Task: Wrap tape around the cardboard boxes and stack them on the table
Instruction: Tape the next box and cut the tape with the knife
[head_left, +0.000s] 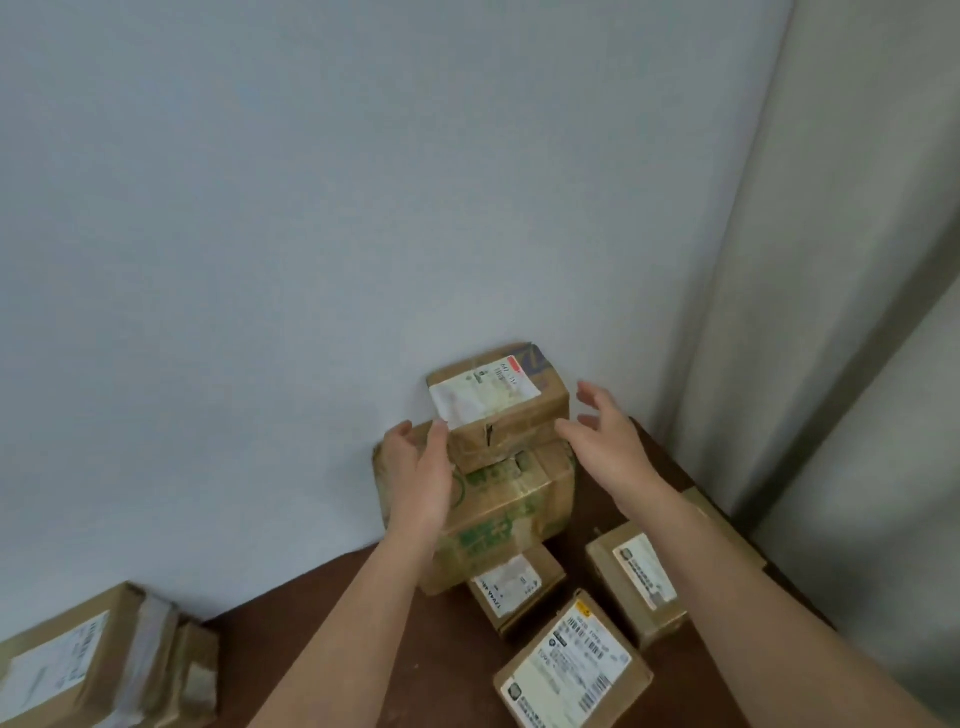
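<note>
A small taped cardboard box (496, 408) with a white shipping label sits on top of a larger box printed in green (498, 525), the pair pushed back against the pale wall (311, 208) at the far edge of the dark brown table (322, 613) — probably so the wall backs the stack and keeps it from sliding away. The small box sits a little askew on the one beneath, its near corner overhanging slightly.

The left hand (421, 473) has straight, relaxed fingers, its fingertips touching the left side of the small box. The right hand (602, 441) hangs spread just beside the right side, fingers apart and not in contact as far as can be seen. Both hands frame the box rather than grip it, which suggests it is being steadied or squared on the stack.

Three more labelled boxes wait near the foot of the stack: one (514, 587) touching the green-printed box, one (639, 582) to its right, and one (571, 675) nearest the camera. Whether these are already taped I cannot tell. Another labelled carton (88, 660) lies well apart at the lower left. No tape roll is in view. A grey curtain (831, 260) hangs at the right.
</note>
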